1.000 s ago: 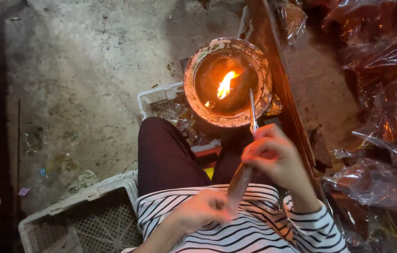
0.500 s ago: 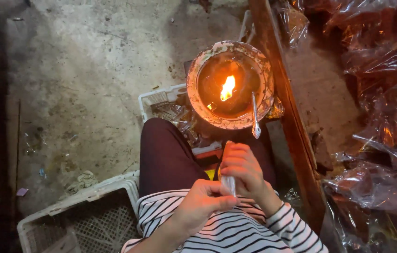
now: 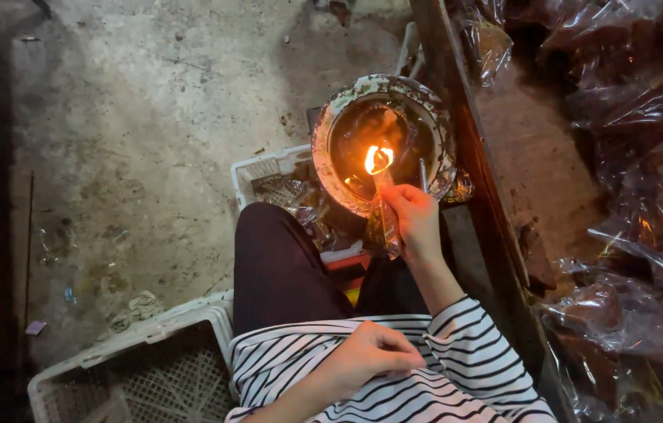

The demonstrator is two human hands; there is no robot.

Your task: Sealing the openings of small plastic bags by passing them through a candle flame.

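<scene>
A round, crusted metal bowl (image 3: 331,157) stands in front of my knees with a small flame (image 3: 378,159) burning inside it. My right hand (image 3: 415,218) reaches out to it, pinching a small clear plastic packet (image 3: 383,227) with brown contents. The packet's top edge is at the flame. A thin metal rod (image 3: 423,174) leans in the bowl just beside my fingers. My left hand (image 3: 364,356) rests against my striped shirt at my waist, fingers curled, with nothing visible in it.
A white plastic crate (image 3: 151,368) sits at my left and another (image 3: 265,168) lies behind my dark-trousered leg. A wooden beam (image 3: 476,164) runs along the right. Beyond it lie several clear-wrapped brown packets (image 3: 644,180). Rough concrete floor (image 3: 136,133) spreads to the left.
My right hand came back to my lap, took the packet together with my left hand, then carried it forward to the flame. My left hand let go and stayed at my waist.
</scene>
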